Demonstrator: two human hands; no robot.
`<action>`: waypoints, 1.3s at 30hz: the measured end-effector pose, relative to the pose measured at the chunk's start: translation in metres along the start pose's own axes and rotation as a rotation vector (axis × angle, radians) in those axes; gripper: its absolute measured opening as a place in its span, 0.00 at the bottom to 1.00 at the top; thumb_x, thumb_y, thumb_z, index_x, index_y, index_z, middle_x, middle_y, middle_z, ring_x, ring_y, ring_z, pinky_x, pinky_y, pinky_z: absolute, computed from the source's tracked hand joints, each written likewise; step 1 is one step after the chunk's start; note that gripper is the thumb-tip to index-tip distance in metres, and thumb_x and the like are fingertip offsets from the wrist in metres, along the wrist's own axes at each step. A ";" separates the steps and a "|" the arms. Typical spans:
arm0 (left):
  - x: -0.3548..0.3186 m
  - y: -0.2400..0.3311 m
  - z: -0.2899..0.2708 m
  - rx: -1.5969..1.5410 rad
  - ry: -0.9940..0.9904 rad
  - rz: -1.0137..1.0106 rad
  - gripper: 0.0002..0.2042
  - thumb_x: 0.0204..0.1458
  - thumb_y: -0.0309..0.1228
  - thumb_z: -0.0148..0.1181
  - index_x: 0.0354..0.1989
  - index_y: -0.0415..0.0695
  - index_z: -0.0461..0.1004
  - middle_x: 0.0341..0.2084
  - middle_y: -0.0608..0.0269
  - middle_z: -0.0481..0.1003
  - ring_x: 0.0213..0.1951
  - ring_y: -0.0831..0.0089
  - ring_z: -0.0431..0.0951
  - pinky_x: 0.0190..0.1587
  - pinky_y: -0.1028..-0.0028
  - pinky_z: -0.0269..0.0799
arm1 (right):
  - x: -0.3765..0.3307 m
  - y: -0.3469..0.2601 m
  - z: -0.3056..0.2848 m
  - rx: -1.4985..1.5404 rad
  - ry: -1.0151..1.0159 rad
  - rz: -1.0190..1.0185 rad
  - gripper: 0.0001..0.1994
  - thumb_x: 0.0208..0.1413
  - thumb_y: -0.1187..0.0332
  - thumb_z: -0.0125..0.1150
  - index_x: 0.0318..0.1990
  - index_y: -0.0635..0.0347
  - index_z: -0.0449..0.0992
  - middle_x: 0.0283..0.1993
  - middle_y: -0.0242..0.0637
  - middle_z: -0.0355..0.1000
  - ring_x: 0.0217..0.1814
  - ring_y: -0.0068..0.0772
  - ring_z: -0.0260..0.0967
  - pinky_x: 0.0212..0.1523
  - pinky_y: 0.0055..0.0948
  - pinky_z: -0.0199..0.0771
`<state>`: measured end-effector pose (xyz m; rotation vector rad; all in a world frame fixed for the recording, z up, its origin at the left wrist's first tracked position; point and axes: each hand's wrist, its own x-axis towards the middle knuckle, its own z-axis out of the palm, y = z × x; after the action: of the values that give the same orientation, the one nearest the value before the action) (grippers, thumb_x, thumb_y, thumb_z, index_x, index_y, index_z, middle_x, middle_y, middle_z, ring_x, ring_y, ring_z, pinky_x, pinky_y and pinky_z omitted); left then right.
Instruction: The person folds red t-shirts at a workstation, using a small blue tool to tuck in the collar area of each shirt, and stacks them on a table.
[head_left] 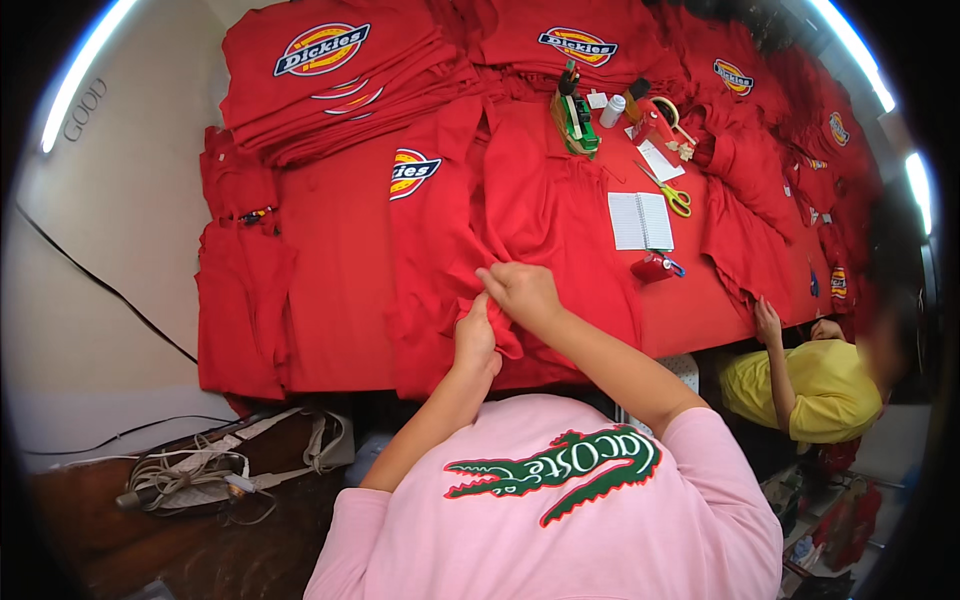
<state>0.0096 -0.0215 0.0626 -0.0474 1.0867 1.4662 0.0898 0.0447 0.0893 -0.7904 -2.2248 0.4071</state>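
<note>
We've got both hands pinching the red shirt (520, 215), left hand (474, 338) just below the right hand (522, 293), touching.

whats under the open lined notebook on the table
The white open lined notebook lies flat on red fabric spread over the table. Whatever lies beneath that fabric is covered and cannot be seen.

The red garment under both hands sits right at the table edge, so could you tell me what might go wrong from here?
1. The red garment is bunched where the left hand and right hand pinch it; the fold may set crooked.
2. Its lower part overhangs the table edge and might slide off.
3. The scissors and notebook lie close by and could snag or get dragged.
</note>
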 end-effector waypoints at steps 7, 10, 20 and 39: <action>0.003 0.000 0.006 -0.029 0.069 0.001 0.16 0.70 0.40 0.50 0.51 0.40 0.78 0.38 0.65 0.80 0.39 0.72 0.81 0.42 0.71 0.77 | 0.005 0.011 0.000 -0.104 0.039 -0.141 0.10 0.60 0.63 0.64 0.27 0.53 0.77 0.20 0.38 0.71 0.21 0.43 0.72 0.22 0.43 0.71; 0.011 -0.007 -0.012 0.066 -0.077 0.047 0.14 0.66 0.43 0.58 0.42 0.44 0.79 0.30 0.70 0.78 0.30 0.76 0.77 0.30 0.69 0.72 | -0.006 0.010 0.001 -0.180 -0.057 -0.043 0.09 0.58 0.66 0.63 0.26 0.52 0.74 0.25 0.37 0.73 0.23 0.40 0.74 0.25 0.41 0.73; -0.020 0.057 -0.017 0.045 -0.225 0.023 0.27 0.67 0.51 0.55 0.59 0.36 0.73 0.56 0.51 0.78 0.54 0.65 0.80 0.58 0.64 0.77 | 0.008 0.047 -0.022 0.797 -0.200 0.534 0.20 0.68 0.53 0.59 0.29 0.58 0.78 0.20 0.28 0.64 0.25 0.20 0.62 0.28 0.28 0.63; -0.006 0.042 -0.006 -0.023 -0.017 0.190 0.14 0.64 0.44 0.64 0.33 0.45 0.79 0.25 0.71 0.75 0.28 0.78 0.75 0.34 0.71 0.73 | 0.000 -0.033 -0.011 0.184 -0.071 0.059 0.11 0.60 0.64 0.62 0.30 0.57 0.69 0.27 0.43 0.70 0.30 0.48 0.71 0.33 0.45 0.69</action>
<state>-0.0259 -0.0220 0.0866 0.0534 1.0840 1.6462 0.0839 0.0198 0.1134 -0.7545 -2.1952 0.6675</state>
